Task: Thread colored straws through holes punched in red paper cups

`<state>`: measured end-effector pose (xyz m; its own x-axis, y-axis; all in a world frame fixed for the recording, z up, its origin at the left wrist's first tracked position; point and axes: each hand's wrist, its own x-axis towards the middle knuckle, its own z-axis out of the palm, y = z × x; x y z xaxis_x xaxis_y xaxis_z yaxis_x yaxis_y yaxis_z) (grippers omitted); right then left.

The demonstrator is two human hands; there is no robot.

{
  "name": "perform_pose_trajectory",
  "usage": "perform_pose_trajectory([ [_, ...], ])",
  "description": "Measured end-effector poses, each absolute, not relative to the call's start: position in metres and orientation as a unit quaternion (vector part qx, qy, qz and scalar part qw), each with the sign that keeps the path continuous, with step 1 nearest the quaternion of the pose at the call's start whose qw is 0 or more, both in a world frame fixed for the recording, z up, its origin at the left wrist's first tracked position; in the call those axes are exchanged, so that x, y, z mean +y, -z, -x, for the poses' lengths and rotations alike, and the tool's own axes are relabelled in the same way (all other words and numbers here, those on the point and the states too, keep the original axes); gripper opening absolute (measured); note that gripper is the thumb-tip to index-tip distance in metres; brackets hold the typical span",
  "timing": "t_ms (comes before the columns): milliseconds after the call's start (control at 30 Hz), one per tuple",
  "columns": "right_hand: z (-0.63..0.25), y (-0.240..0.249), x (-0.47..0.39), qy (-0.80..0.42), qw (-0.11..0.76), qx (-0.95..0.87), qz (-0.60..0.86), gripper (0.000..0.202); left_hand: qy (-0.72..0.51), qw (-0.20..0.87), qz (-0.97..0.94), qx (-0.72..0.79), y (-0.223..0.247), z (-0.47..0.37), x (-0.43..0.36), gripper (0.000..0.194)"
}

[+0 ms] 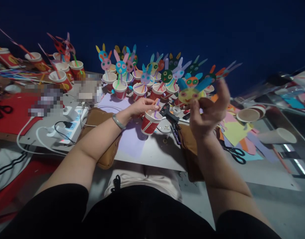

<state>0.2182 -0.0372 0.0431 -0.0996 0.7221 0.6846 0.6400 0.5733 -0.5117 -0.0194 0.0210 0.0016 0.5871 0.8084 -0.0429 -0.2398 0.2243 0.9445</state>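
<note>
A red and white paper cup [150, 123] stands near the middle of the table, with orange and purple straws rising from it. The fingers of my left hand [144, 107] are closed on these straws [156, 105] just above the rim. My right hand [208, 113] is raised to the right of the cup. Between its thumb and fingers is a yellow paper face [189, 95] with blue ears and pink eyes. A black glue gun [169, 114] lies between the two hands, on the table [152, 154].
Behind stand several cups with paper animal faces [121, 67]. To the left are a power strip [74, 127] and more cups. Brown cushions [107, 151] lie under both forearms. Black scissors [235, 153] and coloured paper [235, 132] are at the right.
</note>
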Motion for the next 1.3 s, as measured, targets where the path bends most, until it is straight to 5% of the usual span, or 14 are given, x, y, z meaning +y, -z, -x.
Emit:
perform_pose_trajectory([
  [67,-0.206,-0.037,-0.022,-0.149,0.609,-0.636,0.45,0.042,-0.367,0.733,-0.503,0.274,0.001,0.018,0.023,0.043],
  [267,-0.183,-0.011,-0.005,-0.422,0.621,-0.485,0.448,0.04,-0.368,0.719,-0.504,0.307,0.0,0.016,0.02,0.049],
  [767,-0.181,-0.009,-0.011,-0.479,0.591,-0.484,0.431,0.058,-0.364,0.711,-0.507,0.325,0.007,0.007,0.014,0.033],
  [1300,-0.169,-0.001,-0.016,-0.403,0.58,-0.545,0.452,0.06,-0.347,0.72,-0.52,0.301,0.009,0.005,0.013,0.056],
])
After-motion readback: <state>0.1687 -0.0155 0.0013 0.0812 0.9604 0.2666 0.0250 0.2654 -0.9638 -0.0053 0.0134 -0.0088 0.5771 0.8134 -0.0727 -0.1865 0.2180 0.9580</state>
